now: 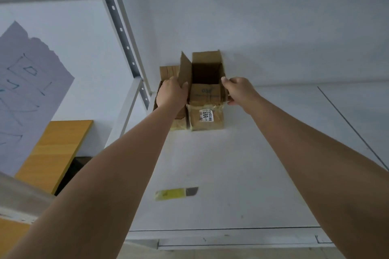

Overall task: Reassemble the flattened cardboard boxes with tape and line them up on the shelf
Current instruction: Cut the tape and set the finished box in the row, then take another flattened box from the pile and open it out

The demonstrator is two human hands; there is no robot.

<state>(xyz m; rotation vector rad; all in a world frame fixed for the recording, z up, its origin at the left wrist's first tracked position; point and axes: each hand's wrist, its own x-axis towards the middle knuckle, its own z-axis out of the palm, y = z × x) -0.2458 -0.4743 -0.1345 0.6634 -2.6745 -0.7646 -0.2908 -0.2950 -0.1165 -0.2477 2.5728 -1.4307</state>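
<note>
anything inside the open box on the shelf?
The open box shows only dark inner walls; nothing visible inside. Its floor is hidden by the near wall. Both hands grip its sides.

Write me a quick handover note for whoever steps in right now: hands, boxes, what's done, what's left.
Left hand holds the open box's raised left flap; right hand grips its right side.
The open box stands at the back of the shelf, top flaps up, yellow tape on its front. A second box sits beside it on the left, partly hidden.
Yellow utility knife lies nearer the shelf's front.
Done: two boxes on the shelf.
Left: square up the row; any more boxes out of view.
</note>
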